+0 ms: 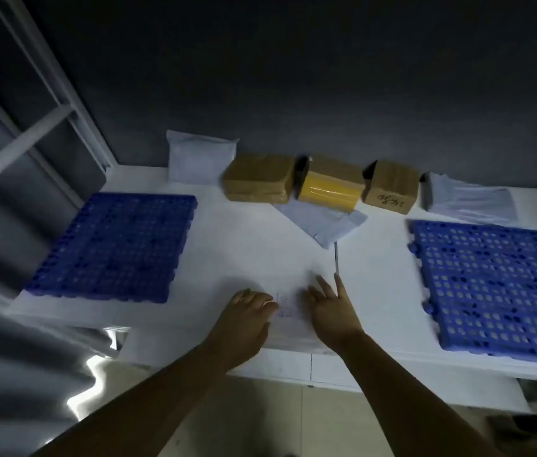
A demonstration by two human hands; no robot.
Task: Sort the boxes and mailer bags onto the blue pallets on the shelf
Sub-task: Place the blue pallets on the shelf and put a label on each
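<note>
Two blue pallets lie on the white shelf [247, 245]: the left pallet [115, 245] and the right pallet [494, 288], both bare. Along the back wall stand a white mailer bag [196, 158], a brown box [259, 178], a yellow-taped box [331, 188], a small brown box [390, 186] with writing, and another white mailer bag [468, 197]. A flat white mailer bag [323, 224] lies under the yellow box. At the shelf's front edge a white mailer bag [288, 308] lies between my hands. My left hand [247, 319] rests on its left side, fingers curled. My right hand [334, 308] lies on its right side, fingers spread.
A white metal rack frame [46, 103] rises at the left. A dark wall stands behind the shelf. Grey crumpled sheeting [13, 357] hangs at the lower left. Tiled floor shows below the shelf's front edge.
</note>
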